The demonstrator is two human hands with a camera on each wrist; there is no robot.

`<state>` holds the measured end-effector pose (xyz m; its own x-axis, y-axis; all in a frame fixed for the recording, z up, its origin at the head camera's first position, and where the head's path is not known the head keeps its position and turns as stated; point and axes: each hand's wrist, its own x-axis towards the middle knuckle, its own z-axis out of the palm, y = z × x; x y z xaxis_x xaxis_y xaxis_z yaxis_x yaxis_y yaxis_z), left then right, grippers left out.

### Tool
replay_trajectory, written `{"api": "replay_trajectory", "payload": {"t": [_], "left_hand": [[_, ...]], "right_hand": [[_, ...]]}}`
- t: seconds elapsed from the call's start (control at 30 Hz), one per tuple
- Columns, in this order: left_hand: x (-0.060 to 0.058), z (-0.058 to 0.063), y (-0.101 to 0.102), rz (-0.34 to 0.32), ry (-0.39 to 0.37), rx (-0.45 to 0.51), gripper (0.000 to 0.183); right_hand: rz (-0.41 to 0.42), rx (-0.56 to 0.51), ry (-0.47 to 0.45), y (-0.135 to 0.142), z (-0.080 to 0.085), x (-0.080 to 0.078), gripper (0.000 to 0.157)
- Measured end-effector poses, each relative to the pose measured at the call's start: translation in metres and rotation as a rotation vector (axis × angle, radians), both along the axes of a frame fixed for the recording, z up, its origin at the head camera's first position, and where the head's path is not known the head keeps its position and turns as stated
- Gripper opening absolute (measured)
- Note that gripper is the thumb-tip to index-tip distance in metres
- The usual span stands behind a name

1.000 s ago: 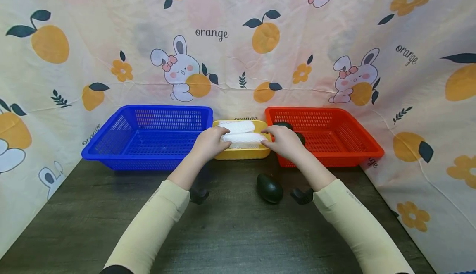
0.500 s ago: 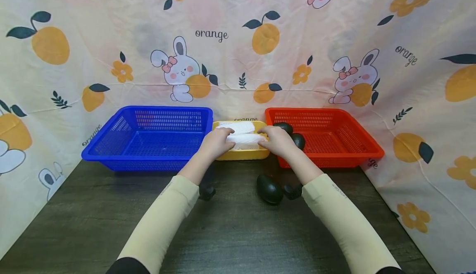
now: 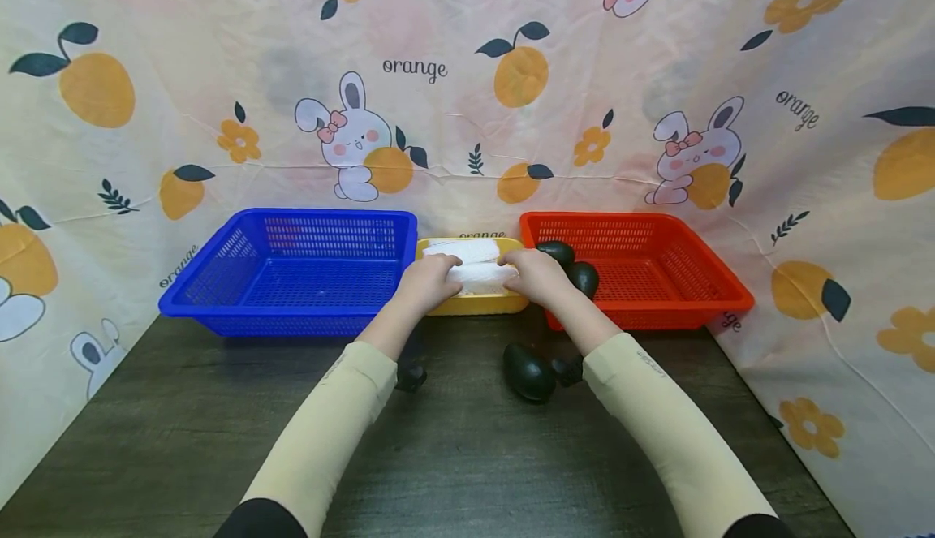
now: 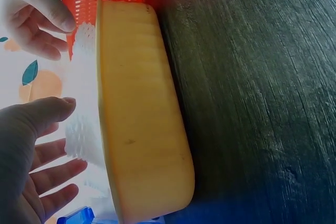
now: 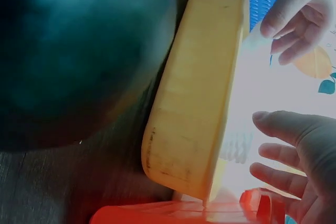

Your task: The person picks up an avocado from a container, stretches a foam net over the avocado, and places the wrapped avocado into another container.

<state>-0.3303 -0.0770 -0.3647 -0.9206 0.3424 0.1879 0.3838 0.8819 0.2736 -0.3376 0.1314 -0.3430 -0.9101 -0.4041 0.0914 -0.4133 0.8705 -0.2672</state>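
Observation:
Two white foam net rolls lie side by side in a small yellow basket (image 3: 478,305), a front roll (image 3: 478,273) and a back roll (image 3: 462,250). My left hand (image 3: 427,282) is at the left end of the front roll, thumb and fingers spread apart. At its right end is my right hand (image 3: 539,277), also with parted fingers. In the left wrist view, the left fingers (image 4: 55,177) overlap the ribbed white netting. Glare washes out much of the white in the right wrist view, where the right thumb (image 5: 278,124) stands away from the other fingers.
A blue basket (image 3: 288,311) stands left of the yellow one. The red basket (image 3: 657,315) on the right holds avocados (image 3: 582,278). Another avocado (image 3: 529,372) lies on the dark wooden table (image 3: 475,465), close to the right wrist's black camera (image 3: 566,371).
Both hands have moved inward toward each other over the yellow basket, the right one to the left and the left one slightly to the right. More of the avocados in the red basket shows.

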Motion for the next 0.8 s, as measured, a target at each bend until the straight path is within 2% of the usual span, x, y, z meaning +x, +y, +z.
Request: {"api": "replay_trajectory", "payload": {"t": [0.4, 0.6, 0.8], "left_hand": [[-0.003, 0.000, 0.003, -0.016, 0.045, -0.113, 0.039], [-0.003, -0.001, 0.001, -0.010, 0.064, -0.137, 0.037], [-0.004, -0.001, -0.001, -0.016, 0.073, -0.137, 0.034]], "right_hand": [[0.014, 0.052, -0.025, -0.007, -0.007, -0.009, 0.031], [0.002, 0.060, -0.049, -0.006, -0.010, -0.014, 0.032], [0.020, 0.097, -0.025, -0.007, -0.009, -0.017, 0.030]]}}
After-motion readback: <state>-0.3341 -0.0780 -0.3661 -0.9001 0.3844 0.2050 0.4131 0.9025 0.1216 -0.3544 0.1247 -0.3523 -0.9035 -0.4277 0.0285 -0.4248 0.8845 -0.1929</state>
